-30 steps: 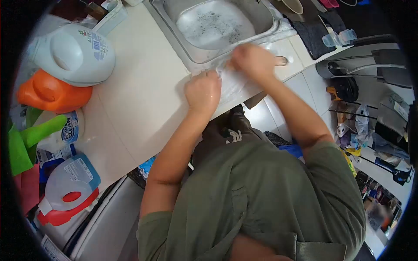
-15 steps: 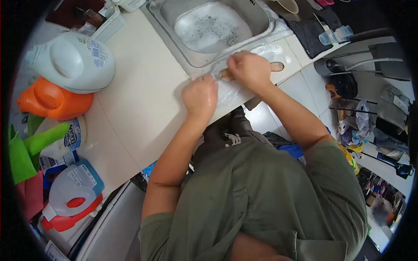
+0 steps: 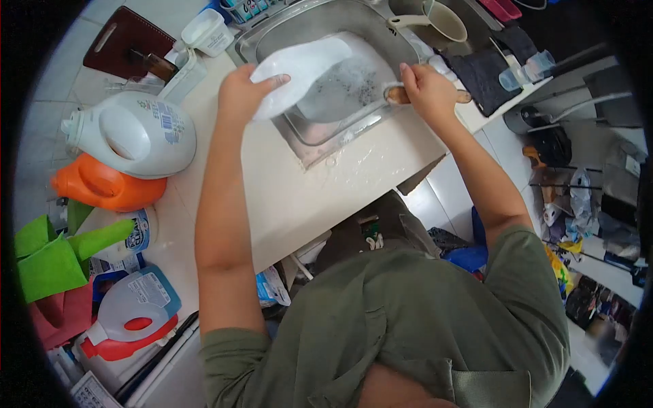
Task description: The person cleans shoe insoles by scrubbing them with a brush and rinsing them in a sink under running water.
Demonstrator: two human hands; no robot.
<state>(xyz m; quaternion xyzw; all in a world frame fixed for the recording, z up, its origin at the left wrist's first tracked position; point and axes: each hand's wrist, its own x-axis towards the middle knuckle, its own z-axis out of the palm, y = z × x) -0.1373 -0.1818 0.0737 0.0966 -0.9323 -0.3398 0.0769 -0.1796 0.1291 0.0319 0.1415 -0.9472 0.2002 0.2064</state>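
My left hand [image 3: 243, 95] pinches the near left end of a long white flat piece [image 3: 303, 68] with rounded edges, thumb on top. I cannot make out its exact kind. It slants over the sink [image 3: 309, 139], where cloudy, sudsy water [image 3: 347, 88] stands. At the sink's right front corner, my right hand [image 3: 430, 95] is closed around a wooden brush [image 3: 398, 95]. Its ends stick out on both sides of the fist, and pale bristles show faintly at the left end. Water drops wet the counter [image 3: 347, 173] below the sink.
Detergent jugs [image 3: 146, 132], including an orange bottle [image 3: 112, 183], line the left side. Green cloths [image 3: 51, 262] hang nearby. A brown cutting board [image 3: 126, 41] and white tub [image 3: 206, 32] stand at the back left. A beige pan [image 3: 445, 24] and dark cloth [image 3: 479, 71] are at the right.
The white piece has been lifted off the counter and moved over the sink by my left hand. My right hand has moved right with the brush, away from the piece.
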